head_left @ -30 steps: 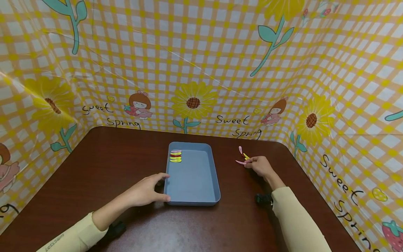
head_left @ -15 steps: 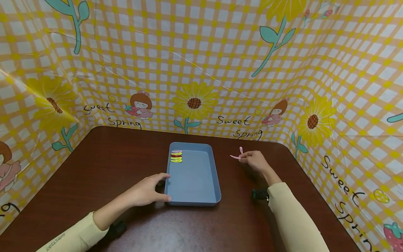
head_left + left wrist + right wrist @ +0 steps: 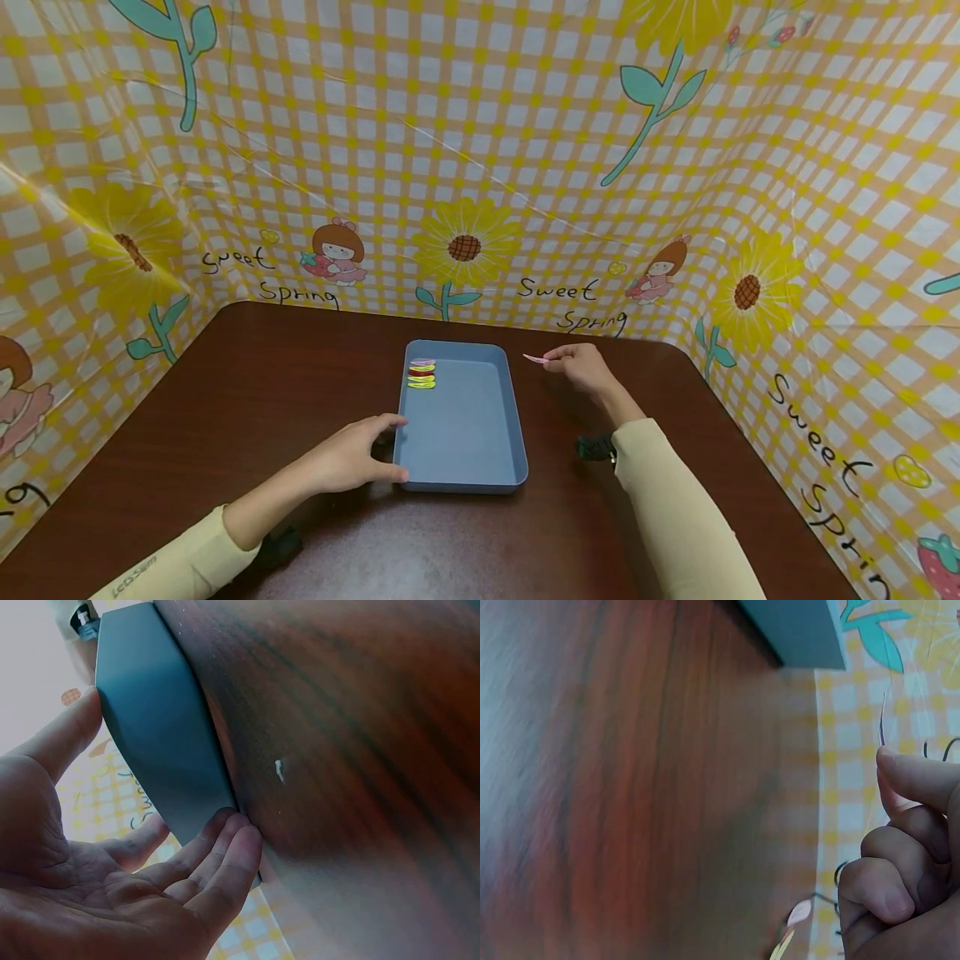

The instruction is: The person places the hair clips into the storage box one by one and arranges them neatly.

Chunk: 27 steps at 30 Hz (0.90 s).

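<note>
My right hand pinches a pink snap hair clip by one end, just beyond the right rim of a blue-grey tray. In the right wrist view the clip appears edge-on, sticking out from thumb and forefinger, with the other fingers curled in. My left hand lies along the tray's left side, its spread thumb and fingers touching the wall. Inside the tray, hair clips in pink, yellow and dark red form a column near the far left corner.
A pale pink clip and a yellow clip lie on the dark wooden table, below the right hand in its wrist view. Yellow checked cloth with sunflowers hangs behind and beside the table.
My right hand has lifted the pink hair clip from the other clips and moved left and farther back, toward the tray. My left hand stays at the tray's side.
</note>
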Tool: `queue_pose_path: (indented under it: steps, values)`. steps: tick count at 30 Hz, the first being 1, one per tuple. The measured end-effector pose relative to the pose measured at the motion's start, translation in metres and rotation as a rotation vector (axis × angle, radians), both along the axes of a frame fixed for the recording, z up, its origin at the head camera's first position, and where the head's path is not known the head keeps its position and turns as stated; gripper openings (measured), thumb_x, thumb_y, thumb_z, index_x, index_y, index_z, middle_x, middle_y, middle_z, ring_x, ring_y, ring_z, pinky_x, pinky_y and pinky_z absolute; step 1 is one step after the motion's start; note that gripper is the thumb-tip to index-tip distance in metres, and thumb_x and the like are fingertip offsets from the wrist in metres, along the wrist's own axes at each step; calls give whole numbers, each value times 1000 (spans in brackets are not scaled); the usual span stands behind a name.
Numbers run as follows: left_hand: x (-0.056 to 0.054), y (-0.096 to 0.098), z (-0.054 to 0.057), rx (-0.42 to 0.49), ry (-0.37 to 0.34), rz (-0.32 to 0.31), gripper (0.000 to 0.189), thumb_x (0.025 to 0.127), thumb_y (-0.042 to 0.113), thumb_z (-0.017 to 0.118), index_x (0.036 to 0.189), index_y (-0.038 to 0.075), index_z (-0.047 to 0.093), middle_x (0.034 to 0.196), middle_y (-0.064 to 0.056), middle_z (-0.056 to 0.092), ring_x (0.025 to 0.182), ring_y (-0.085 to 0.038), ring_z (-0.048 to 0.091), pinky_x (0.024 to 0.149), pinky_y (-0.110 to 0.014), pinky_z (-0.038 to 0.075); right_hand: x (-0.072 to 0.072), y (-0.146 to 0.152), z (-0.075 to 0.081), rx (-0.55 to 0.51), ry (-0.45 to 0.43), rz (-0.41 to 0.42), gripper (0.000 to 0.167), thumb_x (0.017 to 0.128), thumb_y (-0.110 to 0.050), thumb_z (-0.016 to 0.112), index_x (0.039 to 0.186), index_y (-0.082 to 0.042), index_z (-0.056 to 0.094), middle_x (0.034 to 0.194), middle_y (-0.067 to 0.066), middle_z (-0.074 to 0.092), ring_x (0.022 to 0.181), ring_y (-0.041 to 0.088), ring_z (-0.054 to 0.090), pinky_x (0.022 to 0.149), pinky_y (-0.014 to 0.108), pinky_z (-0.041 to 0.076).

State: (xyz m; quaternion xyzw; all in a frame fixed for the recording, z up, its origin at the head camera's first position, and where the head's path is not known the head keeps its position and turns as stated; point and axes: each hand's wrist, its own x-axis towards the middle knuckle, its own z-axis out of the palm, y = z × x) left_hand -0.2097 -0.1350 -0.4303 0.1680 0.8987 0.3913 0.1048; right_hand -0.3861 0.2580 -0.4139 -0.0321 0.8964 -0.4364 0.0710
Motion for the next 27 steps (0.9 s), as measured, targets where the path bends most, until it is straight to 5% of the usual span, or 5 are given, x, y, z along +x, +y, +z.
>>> queue_pose_path:
  steps: [11,17,27]
  values:
    - [-2,-1,-4,-7,11,0,78,82,41,83,146,12,50,148,-10,52,137,-31,49,109,-55,41,-6,-37,8,-28,-1,21,25,96,-24,69,114,-7,73,49,-10,30,42,9,25,44,26,27]
    - [-2,-1,-4,-7,20,0,78,82,42,83,146,10,51,148,-12,53,136,-32,50,108,-56,41,-8,-57,9,23,37,23,24,97,-28,68,113,-11,73,51,-9,32,46,11,31,62,36,30]
    - [-2,-1,-3,-6,17,-2,79,82,43,83,146,11,50,147,-12,53,135,-32,51,108,-56,42,-15,-86,4,-30,11,21,20,97,-20,67,111,-7,74,52,-8,34,43,9,28,44,26,27]
